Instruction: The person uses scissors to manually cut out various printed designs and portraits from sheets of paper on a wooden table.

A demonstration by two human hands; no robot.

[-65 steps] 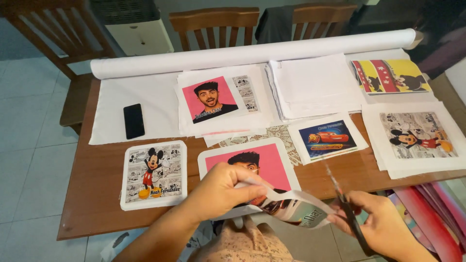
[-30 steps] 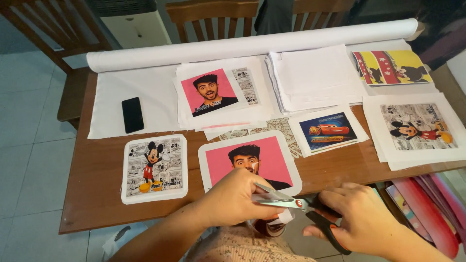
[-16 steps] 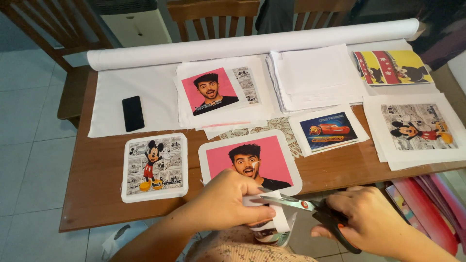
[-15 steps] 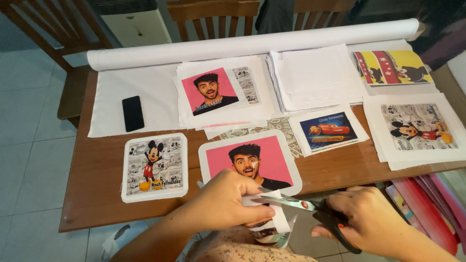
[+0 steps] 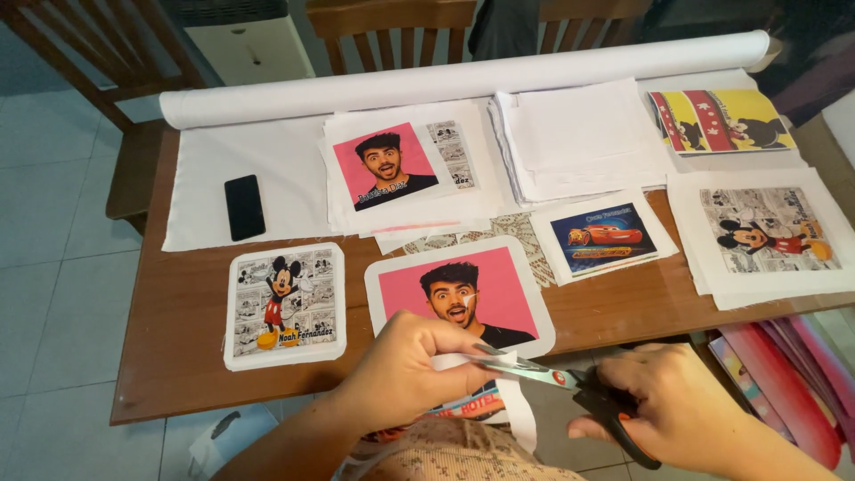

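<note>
Scissors lie almost level at the near edge of the worktop, their long axis running left to right with the tips pointing left and a little up toward the left hand. The blades are thin bright metal with a small red pivot; the handles are black loops. The right hand has its grip closed through those loops, fingers curled round the black plastic. The blades look nearly shut on the sheet.

That sheet, a printed paper piece, is white-edged with a colourful print, limp and curling downward below the worktop's edge. The left hand pinches its top edge, fingers pressed together on the paper just beside the blade tips.

Just beyond the hands lies a rounded white panel with a pink portrait, its near edge partly hidden by the left hand. To its left sits a similar rounded panel with a cartoon mouse print. Farther back, on white fabric, rest a black phone, a second pink portrait print, a stack of plain white sheets and a long white roll spanning the far edge. At right are a red cartoon car print, another mouse print and a yellow and red print. The worktop is brown polished wood; wooden chairs stand behind it.
</note>
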